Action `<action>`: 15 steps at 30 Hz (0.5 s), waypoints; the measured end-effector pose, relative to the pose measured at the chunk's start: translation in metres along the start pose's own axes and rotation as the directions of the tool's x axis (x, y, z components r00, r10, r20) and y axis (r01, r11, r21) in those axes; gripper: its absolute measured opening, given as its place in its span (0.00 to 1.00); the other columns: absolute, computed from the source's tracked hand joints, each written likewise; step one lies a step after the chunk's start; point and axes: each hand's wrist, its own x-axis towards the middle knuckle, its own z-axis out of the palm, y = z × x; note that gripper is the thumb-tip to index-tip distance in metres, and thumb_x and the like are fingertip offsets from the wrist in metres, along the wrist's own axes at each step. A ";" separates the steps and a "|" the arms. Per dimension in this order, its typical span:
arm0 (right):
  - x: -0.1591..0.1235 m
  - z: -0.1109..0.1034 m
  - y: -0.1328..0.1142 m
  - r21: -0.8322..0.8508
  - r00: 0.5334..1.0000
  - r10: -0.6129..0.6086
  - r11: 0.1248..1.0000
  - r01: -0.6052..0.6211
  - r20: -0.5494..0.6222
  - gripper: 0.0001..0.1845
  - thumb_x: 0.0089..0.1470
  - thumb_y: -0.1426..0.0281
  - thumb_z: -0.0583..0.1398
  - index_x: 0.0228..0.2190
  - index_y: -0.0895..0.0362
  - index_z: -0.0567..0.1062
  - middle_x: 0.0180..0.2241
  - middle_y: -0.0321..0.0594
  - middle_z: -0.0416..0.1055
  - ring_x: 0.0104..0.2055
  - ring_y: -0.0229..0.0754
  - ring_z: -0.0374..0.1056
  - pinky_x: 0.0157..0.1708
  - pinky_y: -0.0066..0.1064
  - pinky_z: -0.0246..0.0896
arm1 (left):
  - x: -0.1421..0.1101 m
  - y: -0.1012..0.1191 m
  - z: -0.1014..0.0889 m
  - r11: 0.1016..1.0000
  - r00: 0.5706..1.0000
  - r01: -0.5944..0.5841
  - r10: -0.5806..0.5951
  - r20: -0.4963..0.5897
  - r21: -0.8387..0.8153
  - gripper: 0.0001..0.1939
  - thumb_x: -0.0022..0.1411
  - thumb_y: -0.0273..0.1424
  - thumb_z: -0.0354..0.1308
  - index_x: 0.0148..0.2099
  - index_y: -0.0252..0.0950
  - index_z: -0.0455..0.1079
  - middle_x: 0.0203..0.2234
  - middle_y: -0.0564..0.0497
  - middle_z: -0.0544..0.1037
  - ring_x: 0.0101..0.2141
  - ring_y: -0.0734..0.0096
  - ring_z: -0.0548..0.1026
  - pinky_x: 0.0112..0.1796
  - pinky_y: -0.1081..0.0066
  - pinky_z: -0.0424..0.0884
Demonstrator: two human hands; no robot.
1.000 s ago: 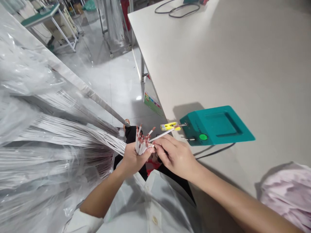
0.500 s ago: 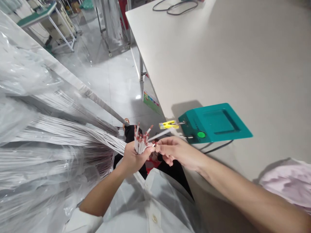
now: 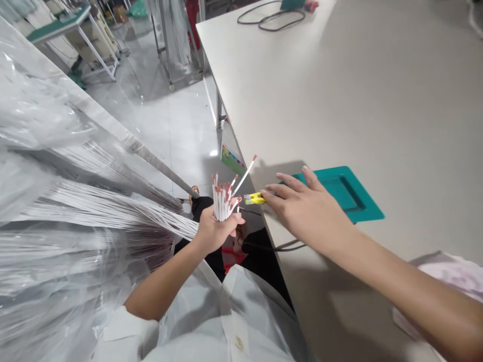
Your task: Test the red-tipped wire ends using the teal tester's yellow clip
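My left hand [image 3: 213, 231] is closed round a bundle of white wires [image 3: 223, 205] whose tips are reddish-brown; one wire slants out to the right. The wires trail away to the left from under the fist. Over the table edge, my right hand [image 3: 307, 208] has its fingers spread above a green device [image 3: 349, 188], hiding much of it. The index fingertip lies at a yellow clip [image 3: 255, 198]; whether it touches the clip I cannot tell. No object shows in the right hand.
Plastic-wrapped wire bundles [image 3: 75, 211] fill the left side along a pale rail [image 3: 147, 160]. The table [image 3: 339, 100] carries a looped black cable [image 3: 271, 20] at the back and a pink cloth [image 3: 449, 276] at right. A box [image 3: 232, 151] stands below the table edge.
My right hand has left the wire ends and moved right over the green device, its fingers opening. The left hand keeps the bundle; one wire now sticks up to the right.
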 end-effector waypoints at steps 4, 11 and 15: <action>0.007 -0.002 0.007 -0.003 0.999 -0.006 1.000 0.006 0.053 0.13 0.55 0.75 0.52 0.39 0.60 0.74 0.38 0.50 0.75 0.50 0.61 0.64 0.52 0.60 0.46 | 0.008 0.000 0.005 0.998 1.000 0.002 -0.002 -0.001 -0.059 0.23 0.48 0.31 0.63 0.47 0.27 0.71 0.21 0.50 0.76 0.16 0.81 0.67 0.19 0.77 0.65; 0.015 -0.002 0.013 0.063 0.999 0.011 0.998 -0.013 0.035 0.08 0.50 0.76 0.55 0.23 0.55 0.72 0.25 0.43 0.74 0.45 0.56 0.67 0.53 0.61 0.43 | 0.022 -0.013 0.010 0.997 0.999 -0.016 0.013 -0.041 -0.075 0.22 0.49 0.31 0.63 0.47 0.29 0.71 0.24 0.48 0.77 0.19 0.79 0.70 0.19 0.78 0.66; 0.015 0.001 0.015 0.131 1.000 0.027 0.991 -0.027 0.001 0.11 0.50 0.76 0.55 0.19 0.54 0.70 0.22 0.42 0.72 0.43 0.54 0.68 0.54 0.62 0.39 | 0.027 -0.017 0.013 0.999 0.998 -0.005 0.002 -0.056 -0.053 0.21 0.47 0.29 0.64 0.46 0.30 0.72 0.26 0.48 0.77 0.24 0.74 0.74 0.19 0.79 0.67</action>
